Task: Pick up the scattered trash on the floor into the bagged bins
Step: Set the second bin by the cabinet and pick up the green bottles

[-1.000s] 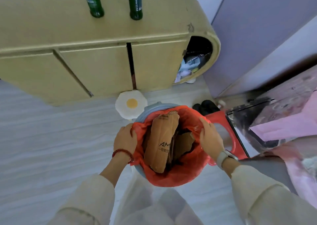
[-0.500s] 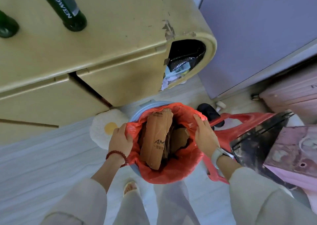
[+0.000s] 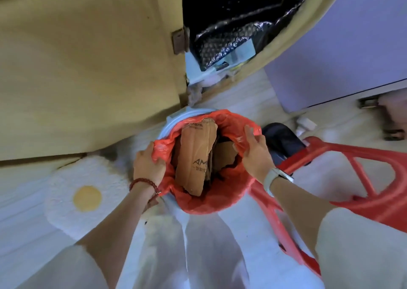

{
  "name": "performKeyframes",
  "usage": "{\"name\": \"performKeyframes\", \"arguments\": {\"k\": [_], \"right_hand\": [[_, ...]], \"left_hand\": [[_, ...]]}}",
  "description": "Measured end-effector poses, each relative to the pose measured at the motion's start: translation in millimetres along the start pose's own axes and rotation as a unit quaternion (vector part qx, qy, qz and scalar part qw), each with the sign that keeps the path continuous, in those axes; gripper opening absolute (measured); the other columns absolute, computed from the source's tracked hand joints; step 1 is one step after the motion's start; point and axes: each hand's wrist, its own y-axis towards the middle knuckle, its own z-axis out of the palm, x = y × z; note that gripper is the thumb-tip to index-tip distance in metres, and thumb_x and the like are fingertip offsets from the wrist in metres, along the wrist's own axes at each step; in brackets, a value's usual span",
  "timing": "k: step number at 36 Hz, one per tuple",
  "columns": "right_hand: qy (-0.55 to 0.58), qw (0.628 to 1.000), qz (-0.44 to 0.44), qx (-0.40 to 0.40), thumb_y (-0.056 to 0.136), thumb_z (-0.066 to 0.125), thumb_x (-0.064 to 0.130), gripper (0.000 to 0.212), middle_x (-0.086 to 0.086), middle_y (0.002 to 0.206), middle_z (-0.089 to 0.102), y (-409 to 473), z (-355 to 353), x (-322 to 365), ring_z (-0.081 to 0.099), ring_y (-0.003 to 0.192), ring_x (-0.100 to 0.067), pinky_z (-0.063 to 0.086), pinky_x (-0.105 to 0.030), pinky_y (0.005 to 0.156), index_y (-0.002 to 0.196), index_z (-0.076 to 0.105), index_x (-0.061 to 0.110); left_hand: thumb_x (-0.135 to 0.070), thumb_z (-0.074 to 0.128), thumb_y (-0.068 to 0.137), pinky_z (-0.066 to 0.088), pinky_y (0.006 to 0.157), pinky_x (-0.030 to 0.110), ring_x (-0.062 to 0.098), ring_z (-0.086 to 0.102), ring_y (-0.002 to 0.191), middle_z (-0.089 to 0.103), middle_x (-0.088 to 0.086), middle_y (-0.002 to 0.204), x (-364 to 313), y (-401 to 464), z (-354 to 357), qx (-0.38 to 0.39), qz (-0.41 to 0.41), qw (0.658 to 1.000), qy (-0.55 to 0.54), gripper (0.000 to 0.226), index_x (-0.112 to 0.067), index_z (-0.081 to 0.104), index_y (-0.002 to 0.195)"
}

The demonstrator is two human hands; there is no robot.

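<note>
Now both my hands grip the red bag's (image 3: pixel 211 203) rim; left fingers (image 3: pixel 157 163) clenched, right fingers (image 3: pixel 250 134) pinching; best pull evenly, keeping cardboard (image 3: pixel 193 158) inside.

The brown cardboard piece (image 3: pixel 195 156) in the bin reads "AM", its small print illegible.

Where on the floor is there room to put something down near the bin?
Bare floor lies left of the egg-shaped mat, and a strip runs between the cabinet and the purple wall. It is crowded right of the bin: the red frame and a dark shoe.
</note>
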Motion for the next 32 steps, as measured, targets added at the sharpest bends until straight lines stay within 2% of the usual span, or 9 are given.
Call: {"name": "performKeyframes", "arguments": {"k": [6, 10, 13, 16, 20, 22, 24, 28, 32], "right_hand": [[0.020, 0.999, 0.025, 0.000, 0.093, 0.045, 0.013, 0.063, -0.023, 0.138, 0.031, 20.0, 2.2, 6.2, 0.045, 0.115, -0.045, 0.039, -0.047, 0.100, 0.148, 0.015, 0.023], [-0.021, 0.999, 0.040, 0.030, 0.094, 0.040, 0.015, 0.060, -0.023, 0.134, 0.040, 14.3, -15.0, 18.1, 0.046, 0.116, -0.043, 0.039, -0.045, 0.095, 0.148, 0.014, 0.021], [-0.017, 0.999, 0.030, 0.031, 0.094, 0.038, 0.015, 0.056, -0.021, 0.138, 0.038, -5.2, -29.0, 35.0, 0.043, 0.120, -0.042, 0.038, -0.046, 0.100, 0.147, 0.019, 0.018], [0.010, 0.999, 0.020, 0.030, 0.094, 0.037, 0.012, 0.042, -0.017, 0.143, 0.038, -31.8, -49.1, 62.3, 0.041, 0.127, -0.037, 0.033, -0.042, 0.106, 0.136, 0.041, 0.011], [0.019, 0.998, -0.039, 0.043, 0.093, 0.040, 0.008, 0.035, -0.011, 0.127, 0.059, -72.5, -91.5, 112.3, 0.053, 0.118, -0.029, 0.036, -0.033, 0.102, 0.122, 0.058, 0.010], [0.024, 0.994, -0.074, 0.071, 0.094, 0.039, 0.007, 0.032, -0.012, 0.119, 0.064, -91.2, -112.0, 138.1, 0.058, 0.108, -0.028, 0.040, -0.031, 0.094, 0.118, 0.060, 0.009], [0.026, 0.989, -0.107, 0.102, 0.095, 0.039, 0.008, 0.032, -0.012, 0.117, 0.065, -115.6, -135.6, 167.6, 0.059, 0.106, -0.028, 0.041, -0.028, 0.091, 0.120, 0.059, 0.011], [0.011, 0.978, -0.165, 0.130, 0.096, 0.040, 0.011, 0.030, -0.014, 0.115, 0.064, -165.3, -176.5, 227.8, 0.058, 0.107, -0.029, 0.038, -0.025, 0.092, 0.119, 0.059, 0.009], [-0.020, 0.964, -0.217, 0.154, 0.096, 0.038, 0.014, 0.029, -0.019, 0.105, 0.066, -210.5, -207.4, 287.7, 0.060, 0.096, -0.034, 0.046, -0.043, 0.088, 0.116, 0.058, 0.006]], "left_hand": [[-0.008, 0.048, 0.078, 0.046, 0.082, 0.036, 0.030, 0.052, 0.093, 0.053, 0.019, 0.111, -1.6, 17.1, 11.8, 0.021, -0.015, 0.999, -0.022, 0.043, -0.015, 0.050, 0.120], [-0.012, 0.048, 0.081, 0.045, 0.091, 0.044, 0.035, 0.049, 0.106, 0.049, 0.019, 0.120, -8.4, 15.0, 2.0, 0.060, -0.039, 0.997, 0.008, 0.048, -0.016, 0.042, 0.129], [-0.015, 0.048, 0.081, 0.042, 0.095, 0.044, 0.036, 0.045, 0.113, 0.053, 0.018, 0.120, -20.1, -1.9, -14.7, 0.065, -0.011, 0.997, 0.046, 0.050, -0.020, 0.040, 0.130], [-0.010, 0.048, 0.086, 0.034, 0.104, 0.041, 0.031, 0.037, 0.124, 0.049, 0.017, 0.127, -43.7, -30.6, -46.5, 0.061, 0.004, 0.998, 0.028, 0.048, -0.017, 0.042, 0.133], [-0.014, 0.047, 0.089, 0.035, 0.102, 0.039, 0.030, 0.041, 0.122, 0.053, 0.017, 0.122, -73.3, -74.1, -103.2, 0.054, 0.045, 0.998, -0.001, 0.031, -0.011, 0.054, 0.119], [-0.018, 0.046, 0.088, 0.040, 0.095, 0.038, 0.032, 0.048, 0.114, 0.056, 0.018, 0.111, -85.0, -94.3, -130.8, 0.046, 0.068, 0.996, -0.033, 0.022, -0.012, 0.060, 0.103], [-0.016, 0.050, 0.090, 0.038, 0.091, 0.028, 0.028, 0.050, 0.111, 0.054, 0.013, 0.115, -94.2, -122.6, -166.3, 0.028, 0.078, 0.995, -0.058, 0.024, -0.008, 0.060, 0.111], [-0.016, 0.054, 0.090, 0.038, 0.083, 0.022, 0.022, 0.054, 0.096, 0.049, 0.010, 0.125, -95.1, -169.6, -232.4, -0.005, 0.074, 0.994, -0.085, 0.029, -0.012, 0.055, 0.119], [-0.014, 0.052, 0.090, 0.039, 0.096, 0.027, 0.023, 0.051, 0.112, 0.050, 0.011, 0.126, -88.5, -209.2, -299.8, -0.034, 0.068, 0.991, -0.112, 0.031, -0.012, 0.055, 0.120]]}}
